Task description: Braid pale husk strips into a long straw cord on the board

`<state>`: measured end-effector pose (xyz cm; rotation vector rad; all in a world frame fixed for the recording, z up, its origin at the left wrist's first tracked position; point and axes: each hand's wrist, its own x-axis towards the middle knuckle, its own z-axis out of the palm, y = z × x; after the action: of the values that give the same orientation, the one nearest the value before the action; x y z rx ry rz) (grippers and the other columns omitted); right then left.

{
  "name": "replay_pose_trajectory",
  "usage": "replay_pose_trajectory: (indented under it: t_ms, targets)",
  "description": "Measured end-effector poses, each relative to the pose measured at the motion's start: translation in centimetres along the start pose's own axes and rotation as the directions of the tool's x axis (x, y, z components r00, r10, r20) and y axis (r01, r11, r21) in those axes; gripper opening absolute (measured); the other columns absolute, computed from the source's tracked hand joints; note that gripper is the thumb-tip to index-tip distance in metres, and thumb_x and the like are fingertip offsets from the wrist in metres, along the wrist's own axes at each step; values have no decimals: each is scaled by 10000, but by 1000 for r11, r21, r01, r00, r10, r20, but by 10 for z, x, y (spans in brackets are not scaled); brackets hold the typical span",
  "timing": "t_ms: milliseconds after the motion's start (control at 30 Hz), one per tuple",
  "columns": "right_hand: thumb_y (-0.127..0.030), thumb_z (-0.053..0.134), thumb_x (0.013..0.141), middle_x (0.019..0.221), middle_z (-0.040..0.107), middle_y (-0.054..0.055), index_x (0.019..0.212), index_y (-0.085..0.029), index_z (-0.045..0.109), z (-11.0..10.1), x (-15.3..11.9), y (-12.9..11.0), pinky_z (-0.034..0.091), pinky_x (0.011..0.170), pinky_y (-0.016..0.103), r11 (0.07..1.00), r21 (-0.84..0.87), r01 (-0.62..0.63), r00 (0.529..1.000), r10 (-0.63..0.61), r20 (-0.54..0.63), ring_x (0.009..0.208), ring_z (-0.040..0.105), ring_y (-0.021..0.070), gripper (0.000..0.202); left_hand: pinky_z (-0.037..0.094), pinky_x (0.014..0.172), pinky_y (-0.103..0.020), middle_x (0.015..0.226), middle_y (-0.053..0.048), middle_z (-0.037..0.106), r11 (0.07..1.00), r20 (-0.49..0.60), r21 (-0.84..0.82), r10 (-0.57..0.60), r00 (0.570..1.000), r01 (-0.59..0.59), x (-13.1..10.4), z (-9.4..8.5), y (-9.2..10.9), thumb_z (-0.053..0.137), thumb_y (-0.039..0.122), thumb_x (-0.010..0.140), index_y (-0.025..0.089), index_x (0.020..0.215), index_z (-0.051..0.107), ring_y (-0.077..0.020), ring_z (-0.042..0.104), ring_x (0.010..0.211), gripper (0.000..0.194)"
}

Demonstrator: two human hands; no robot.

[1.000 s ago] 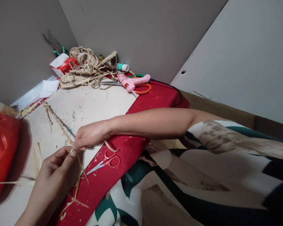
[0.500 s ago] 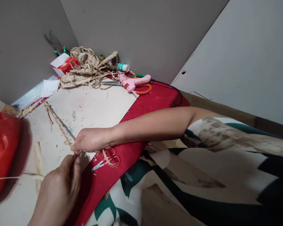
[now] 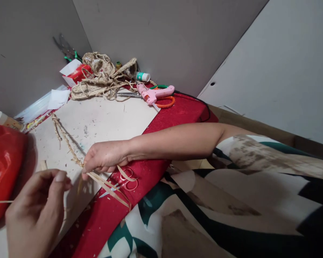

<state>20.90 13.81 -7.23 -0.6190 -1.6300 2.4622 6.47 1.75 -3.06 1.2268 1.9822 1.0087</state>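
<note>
My right hand (image 3: 104, 156) pinches the lower end of a braided straw cord (image 3: 69, 145), which runs up and left across the pale board. Loose flat straw strands (image 3: 110, 188) trail from under that hand toward the table's front edge. My left hand (image 3: 37, 208) is apart from the braid at lower left, thumb and forefinger closed together; what they hold, if anything, I cannot make out. A thin strand (image 3: 0, 201) passes behind it at the left edge. Small red-handled scissors (image 3: 129, 181) lie under the loose strands, beside my right wrist.
A pink glue gun (image 3: 154, 94) rests on orange-and-green-handled scissors (image 3: 165, 103). Behind the board (image 3: 104, 122) are a heap of braided cord (image 3: 88, 87), a glue stick (image 3: 143, 76), a red box (image 3: 79, 74) and pruning shears (image 3: 67, 50). A red bag (image 3: 5, 168) stands left.
My left hand has let go of the braid's end and moved left. Straw strands now show below my right hand, which keeps its pinch on the braid.
</note>
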Motion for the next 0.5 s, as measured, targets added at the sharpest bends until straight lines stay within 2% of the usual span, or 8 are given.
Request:
replay_pose_trajectory:
  t_ms: [33, 67, 100, 133, 200, 267, 400, 500]
  targets:
    - [-129, 542, 788, 379, 221, -130, 700, -94, 557, -1, 1, 0, 98, 330, 128, 1000, 11, -9, 1000, 9, 18, 340, 126, 17, 97, 433, 538, -155, 659, 18, 659, 996, -73, 57, 77, 994, -73, 8, -1, -1, 743, 438, 683, 276, 759, 694, -144, 566, 619, 186]
    - [-129, 528, 798, 376, 227, -129, 701, -95, 558, -2, 2, 0, 101, 330, 127, 1000, 14, -16, 999, 16, 34, 336, 126, 18, 107, 457, 596, -143, 757, 9, 700, 997, -45, 48, 69, 997, -67, 15, 0, -4, 735, 442, 694, 276, 841, 702, -148, 608, 716, 224]
    - [-130, 517, 806, 371, 233, -128, 701, -98, 559, -4, 3, 1, 102, 329, 129, 1000, 9, -17, 999, 17, 52, 331, 126, 19, 117, 471, 618, -145, 801, -2, 715, 1000, 11, -17, 7, 1000, -6, 21, 3, -6, 748, 442, 679, 265, 883, 703, -151, 624, 755, 274]
    - [-133, 512, 810, 366, 237, -126, 697, -101, 561, -5, 4, 2, 103, 328, 134, 1000, -2, -13, 997, 13, 70, 328, 125, 22, 128, 485, 624, -155, 803, -10, 718, 986, 103, -128, -94, 990, 107, 26, 7, -9, 778, 435, 641, 254, 892, 702, -154, 632, 757, 318]
    - [-138, 515, 803, 355, 243, -121, 675, -109, 558, -7, 6, 4, 104, 325, 150, 999, -44, 4, 996, 0, 92, 323, 127, 29, 137, 491, 581, -169, 698, 3, 691, 878, 283, -327, -261, 923, 349, 31, 16, -15, 847, 396, 544, 237, 835, 695, -135, 617, 653, 364]
    - [-142, 524, 789, 352, 250, -116, 657, -117, 551, -9, 6, 5, 103, 329, 170, 993, -113, 19, 996, -9, 90, 323, 140, 38, 137, 467, 520, -158, 623, 15, 662, 795, 360, -406, -314, 879, 450, 30, 21, -18, 883, 353, 483, 218, 771, 685, -105, 575, 553, 375]
    - [-125, 515, 786, 402, 324, -86, 657, -107, 578, -13, 4, 2, 142, 369, 199, 935, -343, 85, 996, -66, 68, 367, 222, 49, 144, 375, 414, -134, 612, -3, 657, 885, 341, -270, -281, 897, 380, 26, 19, -20, 830, 382, 583, 183, 800, 707, -86, 522, 483, 319]
    - [-107, 519, 792, 478, 428, -48, 657, -97, 600, -15, 1, -2, 232, 437, 211, 808, -570, 151, 988, -143, 59, 442, 332, 57, 158, 317, 386, -141, 594, 7, 618, 925, 366, -162, -268, 891, 344, 26, 14, -22, 788, 415, 644, 186, 825, 700, -80, 466, 460, 305]
